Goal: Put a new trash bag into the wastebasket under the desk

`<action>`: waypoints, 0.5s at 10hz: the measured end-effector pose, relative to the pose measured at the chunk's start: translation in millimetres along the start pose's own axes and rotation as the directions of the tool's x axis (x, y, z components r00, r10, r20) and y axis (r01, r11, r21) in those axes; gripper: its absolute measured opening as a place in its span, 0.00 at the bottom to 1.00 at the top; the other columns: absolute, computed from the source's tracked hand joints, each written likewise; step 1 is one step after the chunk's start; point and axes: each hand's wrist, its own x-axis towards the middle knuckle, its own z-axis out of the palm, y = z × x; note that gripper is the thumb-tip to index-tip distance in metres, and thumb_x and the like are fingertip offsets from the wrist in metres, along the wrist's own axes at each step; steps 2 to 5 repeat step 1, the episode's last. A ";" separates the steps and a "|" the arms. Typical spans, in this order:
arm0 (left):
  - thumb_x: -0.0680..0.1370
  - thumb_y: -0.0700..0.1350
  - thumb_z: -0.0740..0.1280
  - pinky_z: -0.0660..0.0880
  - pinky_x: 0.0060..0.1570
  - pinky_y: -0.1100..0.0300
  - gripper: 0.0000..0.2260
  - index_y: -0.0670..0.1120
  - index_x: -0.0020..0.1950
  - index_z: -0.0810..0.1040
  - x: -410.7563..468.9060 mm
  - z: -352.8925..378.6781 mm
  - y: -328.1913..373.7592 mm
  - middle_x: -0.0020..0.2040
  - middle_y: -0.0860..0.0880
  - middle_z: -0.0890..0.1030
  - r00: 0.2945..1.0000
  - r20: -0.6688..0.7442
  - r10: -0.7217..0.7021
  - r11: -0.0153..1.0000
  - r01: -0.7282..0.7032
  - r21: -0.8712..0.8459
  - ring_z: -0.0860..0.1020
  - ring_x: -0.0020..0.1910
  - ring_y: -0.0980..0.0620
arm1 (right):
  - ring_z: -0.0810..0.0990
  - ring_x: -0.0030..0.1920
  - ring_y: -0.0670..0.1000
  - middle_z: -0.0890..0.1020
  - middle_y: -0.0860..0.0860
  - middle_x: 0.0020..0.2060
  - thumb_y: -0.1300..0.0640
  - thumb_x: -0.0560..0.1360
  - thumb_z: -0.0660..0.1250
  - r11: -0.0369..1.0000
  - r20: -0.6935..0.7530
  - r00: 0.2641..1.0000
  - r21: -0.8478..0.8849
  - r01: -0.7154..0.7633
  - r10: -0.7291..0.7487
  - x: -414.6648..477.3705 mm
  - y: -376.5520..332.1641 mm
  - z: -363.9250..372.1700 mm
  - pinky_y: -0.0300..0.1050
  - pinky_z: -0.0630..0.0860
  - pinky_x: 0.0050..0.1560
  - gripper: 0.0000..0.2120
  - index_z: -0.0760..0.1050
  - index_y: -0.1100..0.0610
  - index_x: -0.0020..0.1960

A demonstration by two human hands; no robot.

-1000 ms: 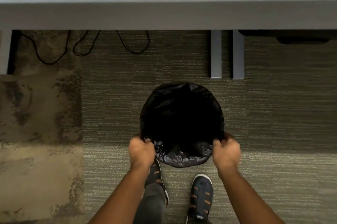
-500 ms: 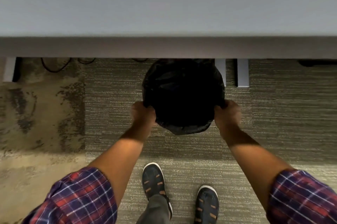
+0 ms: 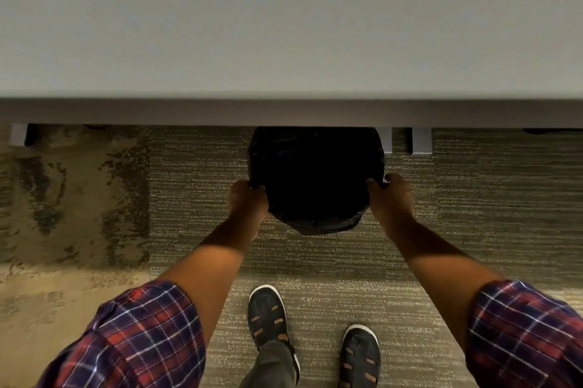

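Observation:
A round wastebasket [image 3: 315, 179] lined with a black trash bag [image 3: 318, 223] stands on the carpet, its far part hidden under the desk edge. The bag's plastic is folded over the rim and bunches at the near side. My left hand [image 3: 247, 201] grips the left rim and my right hand [image 3: 391, 198] grips the right rim, both closed over the bag-covered edge.
The grey desk top [image 3: 284, 24] fills the upper half, with its dark front edge [image 3: 284, 113] across the middle. Grey desk legs [image 3: 421, 139] stand right of the basket, another leg [image 3: 19, 135] at far left. My two shoes [image 3: 268, 318] stand on striped carpet below.
Both hands have pushed the lined wastebasket away from my feet and partly under the desk edge. My arms are stretched further out, and the cables under the desk have gone out of sight.

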 end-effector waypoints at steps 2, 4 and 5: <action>0.84 0.48 0.68 0.82 0.48 0.50 0.21 0.38 0.74 0.76 -18.6 -3.1 2.3 0.66 0.36 0.83 0.998 -0.034 0.047 0.997 -0.045 0.055 0.83 0.59 0.38 | 0.80 0.64 0.67 0.80 0.66 0.66 0.48 0.83 0.66 0.994 0.023 0.999 -0.094 0.050 -0.048 -13.1 -3.4 -8.0 0.52 0.78 0.54 0.28 0.67 0.65 0.75; 0.84 0.48 0.68 0.82 0.48 0.50 0.21 0.38 0.74 0.76 -18.6 -3.1 2.3 0.66 0.36 0.83 0.998 -0.034 0.047 0.997 -0.045 0.055 0.83 0.59 0.38 | 0.80 0.64 0.67 0.80 0.66 0.66 0.48 0.83 0.66 0.994 0.023 0.999 -0.094 0.050 -0.048 -13.1 -3.4 -8.0 0.52 0.78 0.54 0.28 0.67 0.65 0.75; 0.84 0.48 0.68 0.82 0.48 0.50 0.21 0.38 0.74 0.76 -18.6 -3.1 2.3 0.66 0.36 0.83 0.998 -0.034 0.047 0.997 -0.045 0.055 0.83 0.59 0.38 | 0.80 0.64 0.67 0.80 0.66 0.66 0.48 0.83 0.66 0.994 0.023 0.999 -0.094 0.050 -0.048 -13.1 -3.4 -8.0 0.52 0.78 0.54 0.28 0.67 0.65 0.75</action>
